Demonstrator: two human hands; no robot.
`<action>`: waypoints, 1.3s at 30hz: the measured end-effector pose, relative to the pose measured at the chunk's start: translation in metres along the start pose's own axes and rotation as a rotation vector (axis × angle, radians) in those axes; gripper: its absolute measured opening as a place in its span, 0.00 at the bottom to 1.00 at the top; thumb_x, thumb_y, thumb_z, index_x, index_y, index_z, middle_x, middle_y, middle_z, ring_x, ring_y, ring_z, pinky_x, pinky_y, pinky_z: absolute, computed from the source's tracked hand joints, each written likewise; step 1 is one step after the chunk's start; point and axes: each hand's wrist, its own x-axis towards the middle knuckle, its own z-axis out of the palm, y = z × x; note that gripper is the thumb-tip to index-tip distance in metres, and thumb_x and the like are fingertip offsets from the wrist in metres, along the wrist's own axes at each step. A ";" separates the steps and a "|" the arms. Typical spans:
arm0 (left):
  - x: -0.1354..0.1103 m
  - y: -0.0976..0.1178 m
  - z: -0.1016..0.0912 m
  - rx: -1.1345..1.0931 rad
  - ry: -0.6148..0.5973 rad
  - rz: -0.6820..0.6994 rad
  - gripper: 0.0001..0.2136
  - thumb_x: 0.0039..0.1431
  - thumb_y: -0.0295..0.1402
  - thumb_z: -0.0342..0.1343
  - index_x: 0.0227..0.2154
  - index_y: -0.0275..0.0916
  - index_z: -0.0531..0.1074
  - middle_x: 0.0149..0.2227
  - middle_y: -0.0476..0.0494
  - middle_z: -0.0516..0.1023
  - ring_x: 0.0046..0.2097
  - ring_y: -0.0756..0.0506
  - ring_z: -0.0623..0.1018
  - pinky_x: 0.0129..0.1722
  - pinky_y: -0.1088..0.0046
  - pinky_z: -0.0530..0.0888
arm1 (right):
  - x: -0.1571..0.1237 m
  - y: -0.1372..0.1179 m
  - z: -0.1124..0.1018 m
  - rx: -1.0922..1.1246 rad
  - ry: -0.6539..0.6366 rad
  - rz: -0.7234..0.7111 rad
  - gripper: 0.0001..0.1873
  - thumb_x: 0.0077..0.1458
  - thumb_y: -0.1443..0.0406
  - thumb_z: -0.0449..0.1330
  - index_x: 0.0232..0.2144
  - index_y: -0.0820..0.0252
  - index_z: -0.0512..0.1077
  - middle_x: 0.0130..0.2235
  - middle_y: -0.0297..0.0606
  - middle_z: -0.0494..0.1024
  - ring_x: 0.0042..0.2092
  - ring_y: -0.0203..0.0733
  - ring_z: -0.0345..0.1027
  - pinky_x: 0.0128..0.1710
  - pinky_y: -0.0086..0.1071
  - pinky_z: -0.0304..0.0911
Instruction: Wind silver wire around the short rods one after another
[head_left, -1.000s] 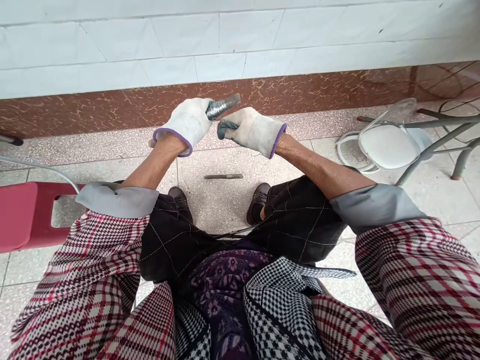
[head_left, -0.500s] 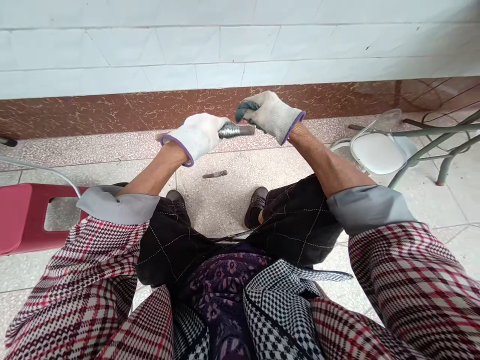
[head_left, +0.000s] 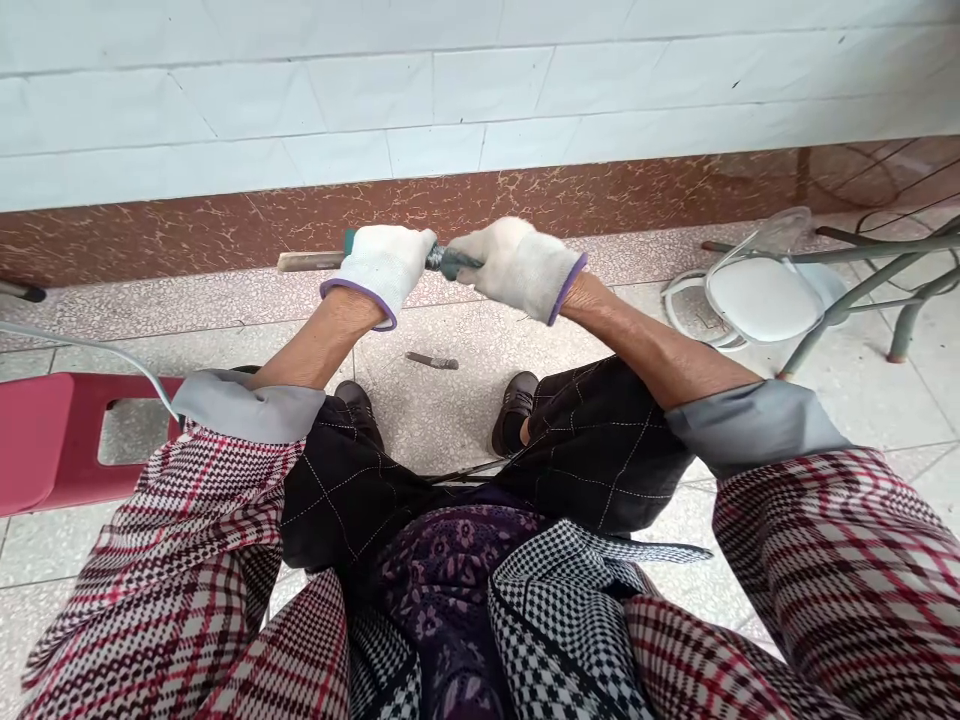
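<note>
My left hand, in a white knit glove with green coating, is closed around a wooden stick held level in front of the wall. The stick's bare end sticks out to the left of the glove. Silvery wire wound on the stick shows in the small gap between my hands. My right hand, gloved the same way, is wrapped round the stick's right end, which its fingers hide. On the floor below lies a short dark stick, its right end apparently wound with something.
At left stands a red plastic stool, a grey tube crossing it. To the right are a white round-seated item and green metal legs. The tiled wall rises ahead, above a brown skirting. My shoes flank the short stick.
My right hand has come down and left, from hovering loosely by the stick's end to gripping it. More of the stick's left end now shows past my left hand.
</note>
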 end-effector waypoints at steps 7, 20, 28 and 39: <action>-0.018 0.008 -0.011 -0.091 -0.015 0.150 0.20 0.71 0.35 0.48 0.61 0.48 0.76 0.46 0.38 0.84 0.53 0.36 0.80 0.51 0.59 0.70 | 0.022 0.046 -0.009 0.088 0.160 -0.104 0.11 0.62 0.68 0.56 0.35 0.56 0.79 0.41 0.42 0.84 0.44 0.48 0.76 0.44 0.37 0.65; 0.005 -0.030 -0.007 -0.238 0.156 -0.010 0.18 0.71 0.37 0.49 0.56 0.43 0.78 0.46 0.39 0.83 0.44 0.40 0.75 0.45 0.61 0.70 | 0.012 0.003 0.025 -0.006 -0.012 -0.101 0.12 0.71 0.66 0.56 0.42 0.61 0.80 0.38 0.39 0.80 0.37 0.40 0.68 0.38 0.34 0.59; -0.004 0.003 0.004 -0.110 -0.057 0.102 0.16 0.68 0.37 0.55 0.53 0.41 0.81 0.38 0.35 0.81 0.51 0.32 0.78 0.50 0.60 0.69 | 0.008 0.020 -0.004 -0.026 0.033 -0.020 0.10 0.69 0.67 0.57 0.40 0.60 0.80 0.37 0.39 0.79 0.35 0.39 0.65 0.36 0.35 0.56; -0.012 -0.007 -0.015 -0.563 0.047 0.067 0.19 0.62 0.36 0.57 0.54 0.42 0.82 0.40 0.43 0.84 0.39 0.44 0.78 0.35 0.70 0.69 | 0.017 0.028 0.007 0.353 0.074 0.076 0.10 0.66 0.65 0.58 0.37 0.58 0.80 0.28 0.38 0.76 0.30 0.41 0.66 0.31 0.35 0.59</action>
